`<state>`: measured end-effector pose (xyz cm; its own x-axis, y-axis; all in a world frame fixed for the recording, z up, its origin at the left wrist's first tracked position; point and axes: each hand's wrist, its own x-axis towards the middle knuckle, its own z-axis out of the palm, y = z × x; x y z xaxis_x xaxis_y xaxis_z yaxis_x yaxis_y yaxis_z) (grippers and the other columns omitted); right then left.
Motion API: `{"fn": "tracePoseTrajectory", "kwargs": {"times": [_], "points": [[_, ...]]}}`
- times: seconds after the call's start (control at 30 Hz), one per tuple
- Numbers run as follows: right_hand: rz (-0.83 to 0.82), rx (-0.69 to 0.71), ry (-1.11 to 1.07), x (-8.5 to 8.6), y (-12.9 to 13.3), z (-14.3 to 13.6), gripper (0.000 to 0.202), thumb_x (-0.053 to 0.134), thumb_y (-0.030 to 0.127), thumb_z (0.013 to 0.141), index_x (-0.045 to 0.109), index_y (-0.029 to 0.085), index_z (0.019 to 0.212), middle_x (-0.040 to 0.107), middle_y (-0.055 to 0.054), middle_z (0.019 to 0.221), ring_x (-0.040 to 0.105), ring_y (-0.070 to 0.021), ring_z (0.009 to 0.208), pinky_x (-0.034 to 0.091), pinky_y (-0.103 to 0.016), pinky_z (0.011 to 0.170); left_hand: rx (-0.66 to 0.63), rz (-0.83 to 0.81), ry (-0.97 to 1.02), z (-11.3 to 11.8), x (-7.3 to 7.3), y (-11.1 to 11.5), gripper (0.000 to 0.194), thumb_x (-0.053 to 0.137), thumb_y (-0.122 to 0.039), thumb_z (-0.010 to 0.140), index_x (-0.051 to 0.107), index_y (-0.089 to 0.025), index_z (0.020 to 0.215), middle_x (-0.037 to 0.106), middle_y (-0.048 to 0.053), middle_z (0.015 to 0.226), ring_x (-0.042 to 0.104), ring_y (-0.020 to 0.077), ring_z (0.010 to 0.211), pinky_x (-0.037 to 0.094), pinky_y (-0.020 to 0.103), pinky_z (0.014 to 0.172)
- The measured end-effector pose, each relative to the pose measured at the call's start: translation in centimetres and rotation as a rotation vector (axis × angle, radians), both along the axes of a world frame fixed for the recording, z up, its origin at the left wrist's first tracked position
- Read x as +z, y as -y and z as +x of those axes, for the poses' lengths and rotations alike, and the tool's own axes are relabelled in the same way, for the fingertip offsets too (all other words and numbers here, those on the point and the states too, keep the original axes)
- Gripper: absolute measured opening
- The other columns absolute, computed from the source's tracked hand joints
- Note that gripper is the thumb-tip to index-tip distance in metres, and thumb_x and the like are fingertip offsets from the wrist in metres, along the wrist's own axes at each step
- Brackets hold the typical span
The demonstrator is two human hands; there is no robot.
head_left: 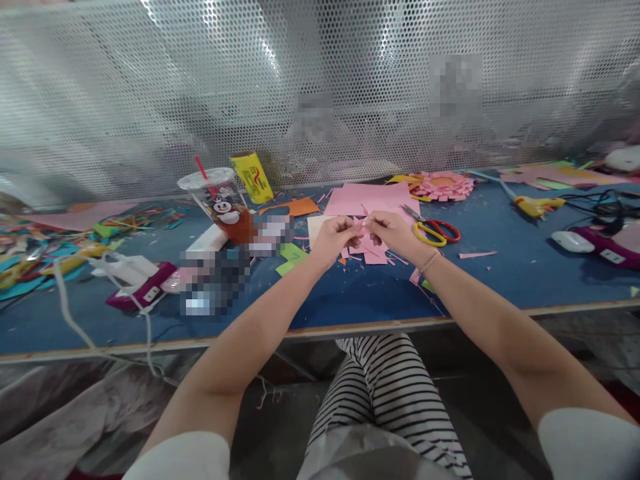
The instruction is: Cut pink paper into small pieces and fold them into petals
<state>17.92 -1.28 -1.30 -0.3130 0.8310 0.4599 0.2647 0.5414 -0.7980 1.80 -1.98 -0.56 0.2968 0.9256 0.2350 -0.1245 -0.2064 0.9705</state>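
Above the blue tabletop, my left hand (pixel 334 239) and my right hand (pixel 393 230) meet, their fingertips pinched on a small piece of pink paper (pixel 363 224). Fingers partly cover it, so its exact shape cannot be made out. Below them lie cut pink paper pieces (pixel 375 255) and thin slivers. A larger pink sheet (pixel 373 195) is spread just behind. Scissors (pixel 434 231) with yellow and red handles rest beside my right hand. Further back sits a fringed pink paper ring (pixel 444 187) with an orange middle. Green paper scraps (pixel 290 259) are left of my left hand.
A plastic cup of reddish drink (pixel 223 210) with a straw stands left, near a yellow box (pixel 251 177). Purple power strips (pixel 141 287) with cords lie at both sides. At right is a yellow glue gun (pixel 537 205). A perforated metal panel (pixel 350 80) closes the back.
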Motion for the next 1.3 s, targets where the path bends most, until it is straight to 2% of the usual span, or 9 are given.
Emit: {"fn": "tracePoseTrajectory", "kwargs": {"times": [0.2, 0.37, 0.53, 0.67, 0.77, 0.83, 0.97, 1.1, 1.3], "points": [[-0.011, 0.002, -0.063, -0.2, -0.5, 0.0, 0.025, 0.052, 0.039, 0.079, 0.050, 0.017, 0.067, 0.052, 0.003, 0.053, 0.050, -0.0073, 0.046, 0.042, -0.021, 0.046, 0.052, 0.004, -0.028, 0.1, -0.1, -0.1, 0.029, 0.072, -0.035, 0.059, 0.056, -0.013, 0.068, 0.057, -0.001, 0.056, 0.056, 0.0077, 0.050, 0.048, 0.022, 0.054], [-0.031, 0.068, -0.205, -0.7, -1.2, -0.2, 0.018, 0.061, 0.032, 0.072, 0.057, 0.017, 0.078, 0.060, -0.001, 0.069, 0.060, -0.0117, 0.063, 0.051, -0.027, 0.061, 0.103, 0.043, 0.090, 0.2, -0.3, -0.3, 0.021, 0.072, -0.026, 0.058, 0.065, -0.013, 0.072, 0.063, 0.001, 0.064, 0.060, 0.0101, 0.061, 0.051, 0.030, 0.072], [0.201, -0.084, -0.111, -0.4, -1.0, 0.0, 0.010, 0.055, 0.018, 0.075, 0.064, 0.017, 0.077, 0.065, -0.004, 0.076, 0.060, -0.0136, 0.071, 0.049, -0.028, 0.066, 0.021, -0.085, 0.305, 0.2, 0.0, -0.4, 0.014, 0.068, -0.020, 0.060, 0.064, -0.011, 0.069, 0.066, 0.006, 0.072, 0.063, 0.0149, 0.075, 0.048, 0.034, 0.085], [0.443, -0.229, -0.004, 0.0, -0.5, -0.1, 0.015, 0.054, 0.011, 0.074, 0.067, 0.020, 0.076, 0.066, -0.004, 0.081, 0.060, -0.0146, 0.078, 0.049, -0.029, 0.071, 0.052, -0.195, 0.335, 0.3, -0.1, -0.4, 0.027, 0.073, -0.011, 0.056, 0.059, -0.013, 0.079, 0.064, 0.002, 0.073, 0.062, 0.0100, 0.072, 0.048, 0.031, 0.085], [0.587, -0.206, 0.045, -0.3, -0.4, -0.3, 0.017, 0.053, 0.012, 0.075, 0.067, 0.021, 0.077, 0.065, -0.005, 0.082, 0.060, -0.0148, 0.080, 0.049, -0.031, 0.075, 0.027, -0.244, 0.313, 0.1, -0.5, -0.6, 0.028, 0.073, -0.013, 0.058, 0.056, -0.012, 0.081, 0.062, 0.001, 0.070, 0.061, 0.0089, 0.065, 0.050, 0.033, 0.079], [0.634, -0.156, 0.089, -0.6, -0.6, -0.4, 0.021, 0.050, 0.011, 0.077, 0.067, 0.021, 0.082, 0.064, -0.005, 0.085, 0.060, -0.0147, 0.082, 0.050, -0.031, 0.075, 0.073, -0.251, 0.296, 0.0, -0.8, -0.9, 0.027, 0.072, -0.013, 0.058, 0.056, -0.012, 0.080, 0.061, 0.001, 0.069, 0.060, 0.0091, 0.063, 0.051, 0.033, 0.075], [0.594, -0.077, 0.155, -0.9, -0.9, -0.5, 0.023, 0.049, 0.012, 0.077, 0.066, 0.020, 0.091, 0.061, -0.007, 0.092, 0.059, -0.0150, 0.085, 0.050, -0.031, 0.076, 0.144, -0.213, 0.239, -0.3, -1.2, -1.5, 0.029, 0.073, -0.014, 0.056, 0.057, -0.012, 0.081, 0.062, 0.002, 0.071, 0.061, 0.0103, 0.065, 0.050, 0.031, 0.073], [0.435, -0.127, 0.106, -0.9, -1.0, -0.7, 0.012, 0.054, 0.019, 0.076, 0.064, 0.019, 0.084, 0.061, -0.005, 0.081, 0.058, -0.0141, 0.075, 0.050, -0.028, 0.066, 0.099, -0.185, 0.240, -0.1, -1.6, -1.7, 0.030, 0.074, -0.015, 0.056, 0.056, -0.012, 0.080, 0.061, 0.002, 0.069, 0.061, 0.0098, 0.063, 0.050, 0.033, 0.075], [0.300, -0.167, 0.099, -1.1, -1.3, -0.7, 0.020, 0.058, 0.022, 0.073, 0.062, 0.017, 0.093, 0.062, -0.005, 0.080, 0.058, -0.0138, 0.071, 0.049, -0.027, 0.062, 0.086, -0.167, 0.179, 0.0, -2.1, -1.9, 0.029, 0.071, -0.012, 0.056, 0.056, -0.011, 0.081, 0.062, 0.002, 0.069, 0.061, 0.0105, 0.065, 0.051, 0.034, 0.077]]}}
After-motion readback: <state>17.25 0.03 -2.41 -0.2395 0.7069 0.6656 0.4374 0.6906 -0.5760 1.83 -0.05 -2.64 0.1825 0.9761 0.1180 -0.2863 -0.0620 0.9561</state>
